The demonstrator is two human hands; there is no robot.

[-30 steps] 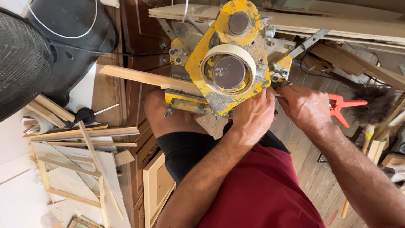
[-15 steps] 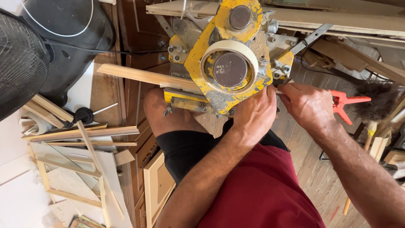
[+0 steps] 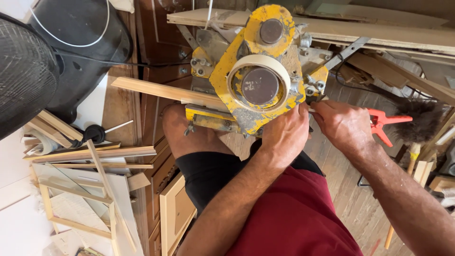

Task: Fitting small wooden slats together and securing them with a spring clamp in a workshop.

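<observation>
Two bare hands work at the lower right edge of a worn yellow machine (image 3: 246, 95), which sits at the edge of the bench (image 3: 379, 35) above the person's knee. The left hand (image 3: 284, 135) rests against the machine's lower edge, fingers curled down on it. The right hand (image 3: 343, 125) sits just beside it, fingers pinched together on something small and pale at the machine's corner; what that piece is cannot be made out. A roll of pale tape (image 3: 259, 83) sits on the machine's round hub, and a long wooden strip (image 3: 161, 90) runs out from the machine toward the left. Judging by the pinch, a fine adjusting or feeding step is in hand, and it seems to call for steady, small finger work. The contact point is hidden behind both hands, and the machine's underside is out of sight.
</observation>
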